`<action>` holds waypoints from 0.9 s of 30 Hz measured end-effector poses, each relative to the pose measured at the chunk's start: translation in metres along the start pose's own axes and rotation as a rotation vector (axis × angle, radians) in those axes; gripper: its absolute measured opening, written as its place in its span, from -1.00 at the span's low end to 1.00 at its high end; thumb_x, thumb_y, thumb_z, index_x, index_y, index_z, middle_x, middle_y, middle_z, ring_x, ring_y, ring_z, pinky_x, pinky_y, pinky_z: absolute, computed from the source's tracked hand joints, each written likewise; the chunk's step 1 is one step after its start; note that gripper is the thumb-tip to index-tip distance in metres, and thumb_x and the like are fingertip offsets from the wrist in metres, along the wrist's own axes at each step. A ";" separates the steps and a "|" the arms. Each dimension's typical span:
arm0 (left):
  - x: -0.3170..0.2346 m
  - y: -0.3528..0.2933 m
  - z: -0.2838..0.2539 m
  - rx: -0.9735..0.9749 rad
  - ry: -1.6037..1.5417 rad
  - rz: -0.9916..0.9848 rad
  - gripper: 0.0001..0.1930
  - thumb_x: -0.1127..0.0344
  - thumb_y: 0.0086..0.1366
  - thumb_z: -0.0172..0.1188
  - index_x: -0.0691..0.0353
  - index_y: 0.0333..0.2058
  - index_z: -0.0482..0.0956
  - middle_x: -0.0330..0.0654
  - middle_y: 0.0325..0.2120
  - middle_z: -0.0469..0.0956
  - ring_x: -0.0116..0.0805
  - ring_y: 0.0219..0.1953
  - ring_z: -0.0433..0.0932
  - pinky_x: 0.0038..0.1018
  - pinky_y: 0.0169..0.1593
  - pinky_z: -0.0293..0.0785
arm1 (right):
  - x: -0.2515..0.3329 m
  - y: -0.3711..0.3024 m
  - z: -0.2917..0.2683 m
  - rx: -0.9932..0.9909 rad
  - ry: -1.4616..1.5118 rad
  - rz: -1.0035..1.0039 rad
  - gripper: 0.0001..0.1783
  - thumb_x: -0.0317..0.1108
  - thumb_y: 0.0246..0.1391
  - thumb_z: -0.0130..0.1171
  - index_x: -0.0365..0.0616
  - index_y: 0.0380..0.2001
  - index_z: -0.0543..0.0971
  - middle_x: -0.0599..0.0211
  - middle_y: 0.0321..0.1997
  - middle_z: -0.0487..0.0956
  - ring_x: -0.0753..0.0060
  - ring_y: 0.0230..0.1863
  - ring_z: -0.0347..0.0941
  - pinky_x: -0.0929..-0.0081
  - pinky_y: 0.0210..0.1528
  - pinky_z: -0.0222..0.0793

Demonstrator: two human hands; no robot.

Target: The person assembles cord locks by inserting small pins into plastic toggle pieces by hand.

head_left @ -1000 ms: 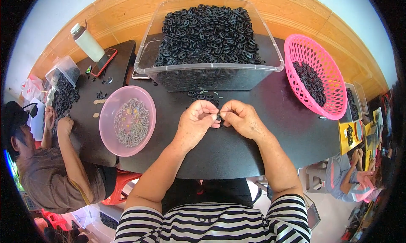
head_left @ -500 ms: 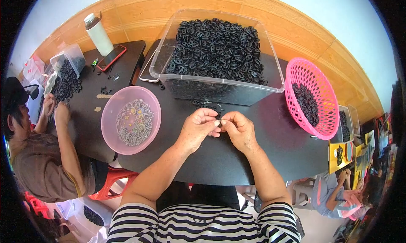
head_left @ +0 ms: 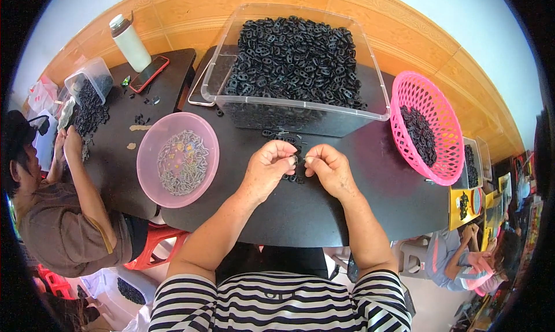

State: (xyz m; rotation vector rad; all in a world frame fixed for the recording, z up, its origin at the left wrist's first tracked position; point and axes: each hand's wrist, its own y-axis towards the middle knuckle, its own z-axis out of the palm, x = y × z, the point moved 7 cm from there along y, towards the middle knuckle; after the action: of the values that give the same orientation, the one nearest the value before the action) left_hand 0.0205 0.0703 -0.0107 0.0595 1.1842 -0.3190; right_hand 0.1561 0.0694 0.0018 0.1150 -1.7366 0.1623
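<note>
Above the dark table (head_left: 277, 216), my left hand (head_left: 267, 169) pinches a small black plastic piece (head_left: 298, 157) between thumb and fingertips. My right hand (head_left: 330, 169) is also closed in a pinch, slightly apart from the left; whatever is in its fingertips is too small to make out. Several loose black two-holed pieces (head_left: 282, 136) lie just beyond my hands, and more show beneath them. Behind these stands a clear plastic bin (head_left: 306, 105) heaped with the same kind of black pieces (head_left: 295, 60).
At left, a pink bowl (head_left: 149, 184) holds small grey parts. A pink lattice basket (head_left: 448, 138) with black pieces stands at right. Farther left are a phone (head_left: 149, 75), a white bottle (head_left: 132, 47) and a seated person (head_left: 69, 228) working. Another person (head_left: 457, 260) sits at far right.
My hands have drawn slightly apart; before, their fingertips met around the small piece. The view has shifted a little, and the person at left has moved their hands.
</note>
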 end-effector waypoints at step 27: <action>0.004 -0.001 0.003 0.012 0.236 0.007 -0.83 0.57 0.14 0.01 0.29 -0.26 0.38 -0.26 -0.41 0.42 -0.56 -0.39 0.41 -0.62 -0.27 0.41 | -0.005 0.000 0.003 0.054 -0.016 0.070 -0.94 -0.43 -0.01 0.03 -0.20 -0.46 0.45 0.47 -0.56 0.48 0.65 -0.56 0.40 0.65 -0.49 0.33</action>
State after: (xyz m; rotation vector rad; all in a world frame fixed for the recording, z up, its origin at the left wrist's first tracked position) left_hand 0.0242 0.0684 -0.0130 0.1137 1.4153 -0.3188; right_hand 0.1543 0.0684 -0.0037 0.0952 -1.7538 0.2607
